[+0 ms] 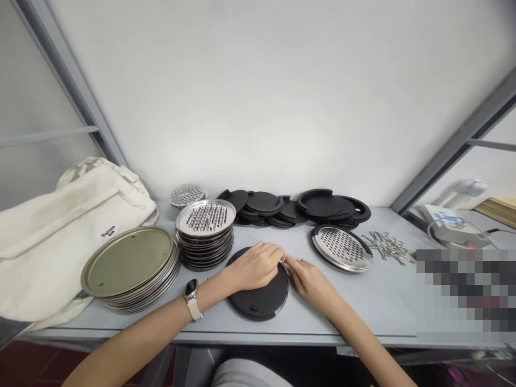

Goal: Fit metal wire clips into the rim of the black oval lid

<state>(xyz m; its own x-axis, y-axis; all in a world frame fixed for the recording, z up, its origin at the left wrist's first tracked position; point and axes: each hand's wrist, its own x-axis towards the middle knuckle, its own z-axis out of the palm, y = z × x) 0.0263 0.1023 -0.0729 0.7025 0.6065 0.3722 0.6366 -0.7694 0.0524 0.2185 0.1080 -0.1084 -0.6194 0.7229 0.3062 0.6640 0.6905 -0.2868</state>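
Observation:
A round black plastic grater holder [260, 300] lies flat on the table in front of me, with a small hole near its front edge. My left hand [257, 266] rests over its upper part, fingers bent and closed at the right-hand rim. Beside it, my right hand [309, 279] pinches a small shiny metal wire piece [283, 263] against that rim. The fingertips of both hands nearly meet there, and they hide most of the metal piece. To the right lie a round metal grater in a black holder [342, 248] and a loose pile of similar wire pieces [389, 247].
Left of my hands stand a stack of round grater plates [205, 217] and a stack of olive-green lids [129, 260]. A cream cloth bag [68, 226] lies beyond them. Several black holders [264, 203] line the wall. A white device with a cable [453, 226] sits at right.

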